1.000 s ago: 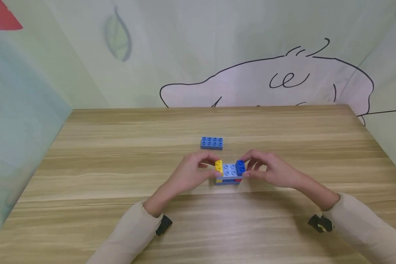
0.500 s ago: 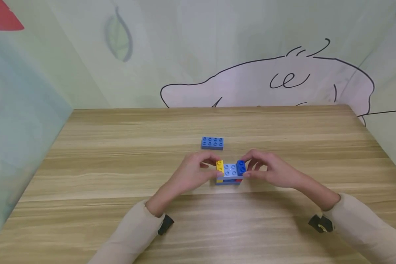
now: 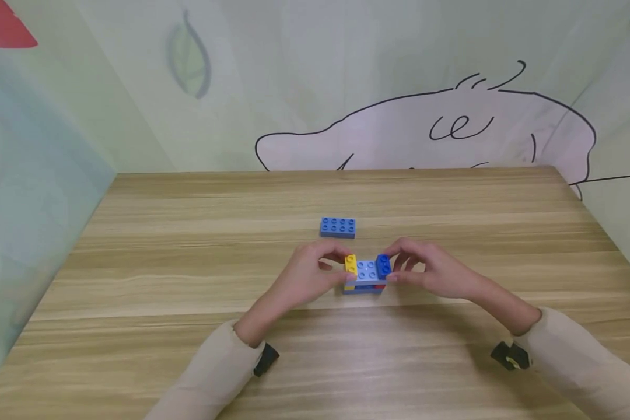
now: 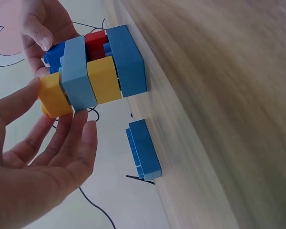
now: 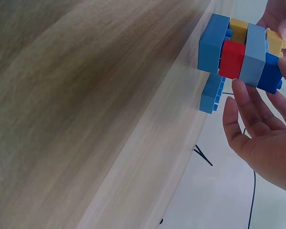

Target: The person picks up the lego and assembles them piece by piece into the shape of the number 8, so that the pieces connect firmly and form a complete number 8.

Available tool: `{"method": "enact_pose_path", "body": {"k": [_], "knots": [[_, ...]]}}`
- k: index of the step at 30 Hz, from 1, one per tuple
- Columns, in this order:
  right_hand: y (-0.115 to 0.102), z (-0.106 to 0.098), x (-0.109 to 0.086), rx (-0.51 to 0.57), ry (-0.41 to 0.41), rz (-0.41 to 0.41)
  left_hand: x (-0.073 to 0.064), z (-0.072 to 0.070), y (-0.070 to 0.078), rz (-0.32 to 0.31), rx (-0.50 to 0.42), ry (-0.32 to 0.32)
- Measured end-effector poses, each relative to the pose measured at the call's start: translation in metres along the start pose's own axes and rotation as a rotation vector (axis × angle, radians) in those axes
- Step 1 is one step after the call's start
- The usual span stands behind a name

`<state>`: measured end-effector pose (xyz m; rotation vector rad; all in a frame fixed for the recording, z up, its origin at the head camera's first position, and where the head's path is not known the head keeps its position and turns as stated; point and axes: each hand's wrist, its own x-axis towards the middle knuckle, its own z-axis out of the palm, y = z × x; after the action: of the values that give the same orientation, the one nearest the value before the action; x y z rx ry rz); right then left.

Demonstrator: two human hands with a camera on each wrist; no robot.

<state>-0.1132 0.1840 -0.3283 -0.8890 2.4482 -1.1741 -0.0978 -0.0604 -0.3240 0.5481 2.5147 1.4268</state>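
A small stack of toy building bricks stands on the table between my hands. Its base is a blue brick [image 4: 127, 61]; above that sit a yellow brick [image 4: 104, 79] and a red brick [image 5: 232, 59] at opposite ends, then a light blue brick [image 3: 367, 270]. On top are a small yellow brick [image 3: 350, 266] at the left end and a dark blue brick [image 3: 384, 266] at the right. My left hand [image 3: 312, 271] pinches the top yellow brick between thumb and fingers. My right hand [image 3: 430, 269] pinches the dark blue brick in the same way.
A loose blue eight-stud brick [image 3: 338, 228] lies on the wooden table [image 3: 189, 245] behind the stack. A wall [image 3: 315, 76] with cartoon drawings rises past the table's far edge. Dark devices are strapped at both wrists.
The left hand, yellow brick and stack have shifted very slightly to the right. Both hands keep the same pinch, and the right hand looks still.
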Motion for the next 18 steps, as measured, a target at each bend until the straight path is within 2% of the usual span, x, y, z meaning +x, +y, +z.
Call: {"method": "enact_pose_path", "body": {"k": [10, 18], "knots": [[0.0006, 0.0004, 0.0, -0.002, 0.005, -0.001, 0.0014, 0.0006, 0.0012, -0.003, -0.001, 0.002], [0.0007, 0.0005, 0.0001, 0.0, 0.005, -0.003, 0.0023, -0.0005, 0.0015, -0.042, 0.004, -0.016]]}}
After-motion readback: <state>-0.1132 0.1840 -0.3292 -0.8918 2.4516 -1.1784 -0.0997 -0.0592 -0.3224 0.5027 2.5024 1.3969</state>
